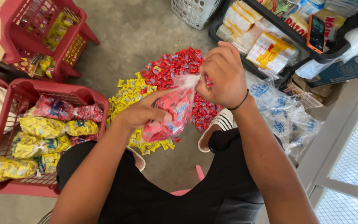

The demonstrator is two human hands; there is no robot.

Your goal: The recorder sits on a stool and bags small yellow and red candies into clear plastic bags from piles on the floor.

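A clear plastic bag (171, 113) filled with red wrapped candies hangs in front of my lap. My left hand (141, 111) cups its body from the left side. My right hand (221, 74) pinches the twisted neck of the bag at its top right. Below the bag, on the grey floor, lies a heap of red candies (175, 66) next to a heap of yellow candies (127, 93).
A red basket (100, 99) at my left holds several filled bags of yellow and red candies. Another red basket (42, 29) stands behind it. A black crate (270, 25) with packets and a phone (315, 33) sits top right; empty clear bags (284, 116) lie beside my right foot.
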